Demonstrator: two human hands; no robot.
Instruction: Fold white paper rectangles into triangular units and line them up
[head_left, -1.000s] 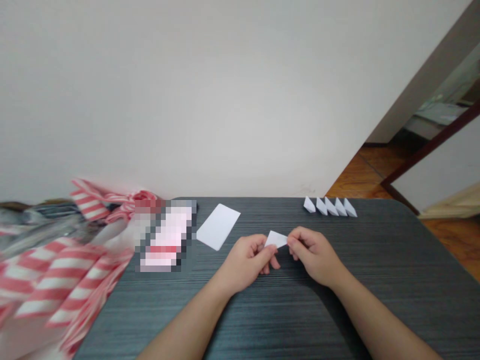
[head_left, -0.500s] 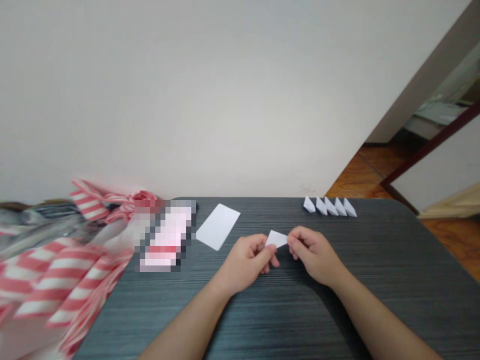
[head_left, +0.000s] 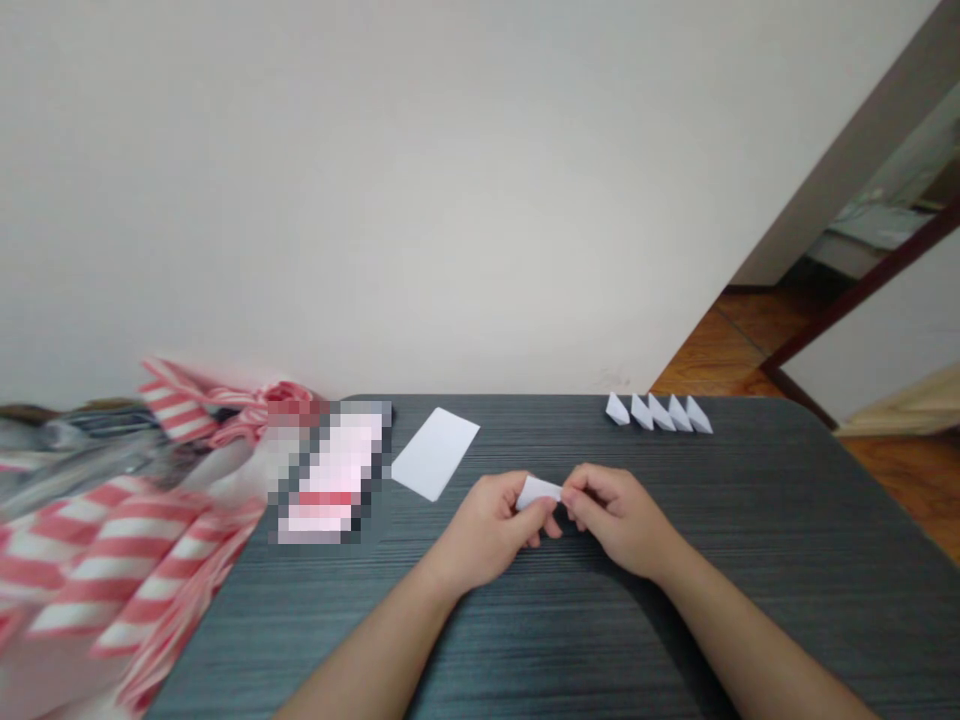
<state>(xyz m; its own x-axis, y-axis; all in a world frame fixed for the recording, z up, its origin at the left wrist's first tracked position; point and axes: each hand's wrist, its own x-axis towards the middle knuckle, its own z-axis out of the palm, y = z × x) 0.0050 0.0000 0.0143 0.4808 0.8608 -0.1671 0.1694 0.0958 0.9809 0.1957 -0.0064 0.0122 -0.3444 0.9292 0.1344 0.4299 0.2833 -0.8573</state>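
Between my two hands is a small folded piece of white paper [head_left: 537, 490], held just above the dark table. My left hand [head_left: 499, 525] pinches its left and lower part between thumb and fingers. At the right end, my right hand [head_left: 616, 515] grips the tip with thumb and forefinger. The fingers hide part of the paper, so its full shape does not show. Left of my hands lies a flat stack or sheet of white paper [head_left: 436, 453]. Several folded white paper pieces [head_left: 660, 412] stand in a row at the table's back right.
The dark wood-grain table [head_left: 510, 640] meets a pale wall [head_left: 480, 200] at its back edge. A blurred-out pinkish-white item [head_left: 337, 460] lies at the left. Beyond the table's left edge is red-and-white striped cloth [head_left: 127, 555]. Wooden floor [head_left: 720, 335] shows at right.
The held paper has turned and now shows a narrower face. My right hand has come slightly left and down, closer to my left hand, which has barely moved.
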